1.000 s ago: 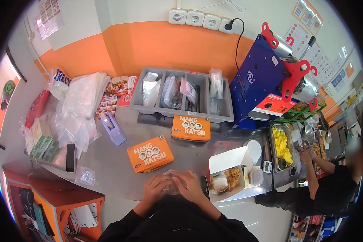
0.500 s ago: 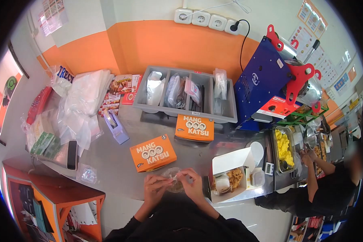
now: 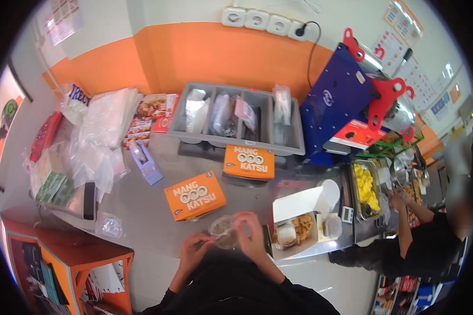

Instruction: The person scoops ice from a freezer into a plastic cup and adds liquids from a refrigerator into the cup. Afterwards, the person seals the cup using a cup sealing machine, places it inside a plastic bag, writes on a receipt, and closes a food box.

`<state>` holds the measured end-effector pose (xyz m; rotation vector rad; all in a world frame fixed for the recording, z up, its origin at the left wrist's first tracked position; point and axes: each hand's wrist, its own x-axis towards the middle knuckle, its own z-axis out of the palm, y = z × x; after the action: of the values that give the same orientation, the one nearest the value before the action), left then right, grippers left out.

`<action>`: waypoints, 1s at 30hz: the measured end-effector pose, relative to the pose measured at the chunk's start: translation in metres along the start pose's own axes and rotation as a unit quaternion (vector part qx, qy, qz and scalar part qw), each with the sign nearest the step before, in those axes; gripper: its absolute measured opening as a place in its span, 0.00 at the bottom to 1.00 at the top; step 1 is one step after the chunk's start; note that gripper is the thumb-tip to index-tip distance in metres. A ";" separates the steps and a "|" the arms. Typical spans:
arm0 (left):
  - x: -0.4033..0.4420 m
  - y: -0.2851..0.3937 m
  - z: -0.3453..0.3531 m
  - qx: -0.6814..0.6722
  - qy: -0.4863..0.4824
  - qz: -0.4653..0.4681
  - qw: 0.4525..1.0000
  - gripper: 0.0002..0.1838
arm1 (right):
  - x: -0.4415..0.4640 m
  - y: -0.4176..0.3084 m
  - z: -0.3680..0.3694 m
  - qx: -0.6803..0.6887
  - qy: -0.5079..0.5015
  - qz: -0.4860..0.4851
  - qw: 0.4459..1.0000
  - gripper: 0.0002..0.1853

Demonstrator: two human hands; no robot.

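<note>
At the counter's near edge, my left hand [image 3: 193, 251] is closed in a pinch on the left side of a small clear plastic bag [image 3: 223, 231]. The bag looks roundish, and its contents are too unclear to name. My right hand [image 3: 251, 239] is at the bag's right side, its fingers smeared by motion, so its grip cannot be made out. Just beyond my left hand sits a closed orange food box [image 3: 195, 196]. An open white box [image 3: 294, 231] with fried food and a small lidded cup stands to the right of my right hand.
Behind are a second orange box [image 3: 248, 163], a grey divided tray [image 3: 236, 137] and a purple tape dispenser [image 3: 146, 163]. A blue machine [image 3: 333, 100] stands at the back right, near a metal pan of yellow food [image 3: 365, 189]. A co-worker [image 3: 431, 231] works at the far right.
My hands have moved apart: the left lower and to the left, the right slightly up from the bag. The whole view has shifted a little.
</note>
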<state>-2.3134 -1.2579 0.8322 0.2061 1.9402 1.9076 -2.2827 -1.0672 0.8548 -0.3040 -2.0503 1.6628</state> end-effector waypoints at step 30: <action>0.178 -0.046 -0.048 -0.332 0.164 -0.052 0.927 0.28 | -0.033 0.015 0.028 -0.185 -0.147 0.042 0.971 0.30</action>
<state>-2.4848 -1.2360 0.7530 -0.4279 1.3191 2.5114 -2.2702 -1.1028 0.8288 -0.2841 -2.6072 1.4315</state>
